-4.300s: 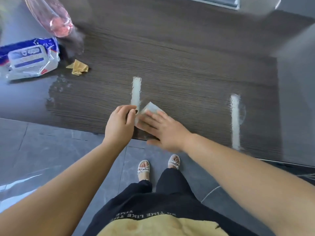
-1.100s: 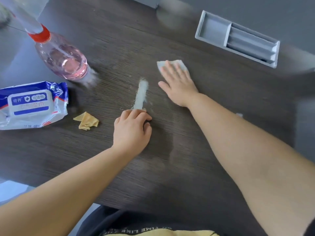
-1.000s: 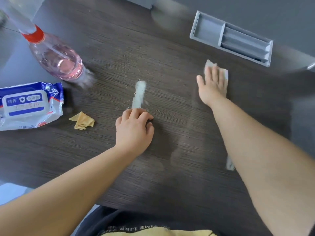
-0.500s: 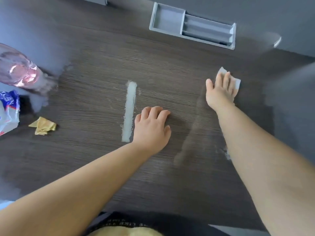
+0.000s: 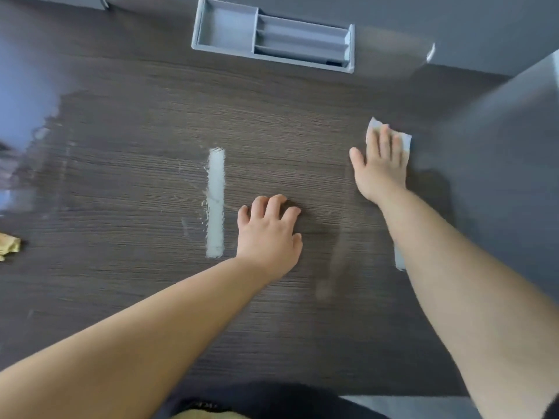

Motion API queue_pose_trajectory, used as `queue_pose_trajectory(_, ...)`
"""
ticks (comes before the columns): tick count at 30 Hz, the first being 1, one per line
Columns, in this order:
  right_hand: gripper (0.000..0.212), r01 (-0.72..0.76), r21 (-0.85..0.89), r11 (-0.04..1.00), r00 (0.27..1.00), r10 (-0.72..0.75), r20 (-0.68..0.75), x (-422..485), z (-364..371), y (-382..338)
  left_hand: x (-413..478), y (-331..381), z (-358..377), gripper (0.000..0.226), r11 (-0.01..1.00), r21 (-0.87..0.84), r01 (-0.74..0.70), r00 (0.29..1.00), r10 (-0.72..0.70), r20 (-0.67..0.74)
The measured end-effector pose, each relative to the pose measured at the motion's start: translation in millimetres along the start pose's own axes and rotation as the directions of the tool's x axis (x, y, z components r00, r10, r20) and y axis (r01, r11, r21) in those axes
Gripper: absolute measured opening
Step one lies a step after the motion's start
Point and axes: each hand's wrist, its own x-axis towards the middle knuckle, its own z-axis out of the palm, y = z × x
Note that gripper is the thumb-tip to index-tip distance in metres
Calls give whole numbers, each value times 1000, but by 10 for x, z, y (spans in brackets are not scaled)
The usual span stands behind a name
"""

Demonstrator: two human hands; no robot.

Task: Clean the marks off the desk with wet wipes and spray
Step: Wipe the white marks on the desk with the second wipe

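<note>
A long white mark (image 5: 215,204) runs front to back across the middle of the dark wood desk (image 5: 136,164). My left hand (image 5: 269,234) rests on the desk just right of that mark, fingers loosely bent, holding nothing. My right hand (image 5: 381,167) presses flat on a white wet wipe (image 5: 403,140) farther right, fingers straight. A short piece of a second white mark (image 5: 399,261) shows beside my right forearm, which covers the rest. A faint damp streak lies between my two arms. The spray bottle and wipe pack are out of view.
A grey organiser tray (image 5: 272,40) with compartments sits at the back edge of the desk. A crumpled yellow scrap (image 5: 9,246) lies at the far left. A grey panel (image 5: 508,164) bounds the desk on the right. The left part of the desk shines with wet glare.
My right hand slid the wipe from beside the middle mark to the right side of the desk. My left hand shifted from the mark's near end to its right. The view turned right.
</note>
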Motion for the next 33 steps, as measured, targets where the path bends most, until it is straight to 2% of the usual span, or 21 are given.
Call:
queue_pose_trajectory(3,62,193,-39,980,981,-193,-2,-517,275,-107,27,33,18,50,998,54,20,1000,-21,3)
queue_pose_trajectory(6,60,293,-80,953,956,-292,24,-327,210,-18,62,37,-14,49,998,65,22,1000,-22,11)
queue_pose_trajectory(11,59,92,4,996,994,-92,52,293,-165,394,65,84,-10,50,997,68,37,999,-38,10)
queue_pose_trajectory(15,60,57,40,998,998,-58,18,-264,89,558,41,77,26,51,997,65,43,999,-42,-16)
queue_pose_trajectory(17,61,115,8,993,993,-115,18,-782,327,479,39,82,29,52,997,73,35,999,-34,-14)
queue_pose_trajectory(19,63,251,-53,967,967,-248,51,-1140,479,343,59,74,9,51,997,71,28,1000,-28,3)
queue_pose_trajectory(21,62,347,-101,932,937,-342,66,-1110,487,350,68,56,-28,50,999,31,22,1000,-22,20)
queue_pose_trajectory(22,61,339,-104,935,941,-335,53,-988,448,400,52,39,-47,49,1000,-3,18,1000,-18,24)
queue_pose_trajectory(23,60,300,-83,950,954,-298,39,-835,390,465,36,25,-62,48,999,-41,15,1000,-14,20)
queue_pose_trajectory(26,60,63,0,998,997,-63,48,-584,249,606,-127,-94,-77,45,993,-117,1,999,-6,-39)
queue_pose_trajectory(29,63,-62,24,998,998,61,22,-945,458,438,-420,-330,-28,44,993,-117,1,996,-11,-87)
queue_pose_trajectory(31,66,-24,-11,1000,1000,24,0,-1396,689,145,-614,-514,33,41,992,-122,26,994,-39,-105)
queue_pose_trajectory(33,68,132,-53,990,991,-131,26,-1890,920,-342,-817,-727,79,39,988,-139,61,988,-80,-135)
